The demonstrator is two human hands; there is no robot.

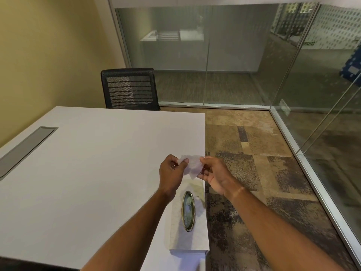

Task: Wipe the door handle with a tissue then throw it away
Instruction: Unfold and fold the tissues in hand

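A small white tissue (192, 165) is held up above the right edge of the table, pinched from both sides. My left hand (172, 174) grips its left edge between thumb and fingers. My right hand (213, 173) holds its right edge with the fingertips. Below the hands, a white marbled tissue box (188, 227) with a gold-rimmed oval opening lies on the table's near right corner. No door handle shows in this view.
The white table (93, 163) has a grey cable flap (25, 147) at its left. A black mesh chair (130, 89) stands behind it. Glass partition walls (214, 55) run along the back and right, with patterned carpet (254, 153) between.
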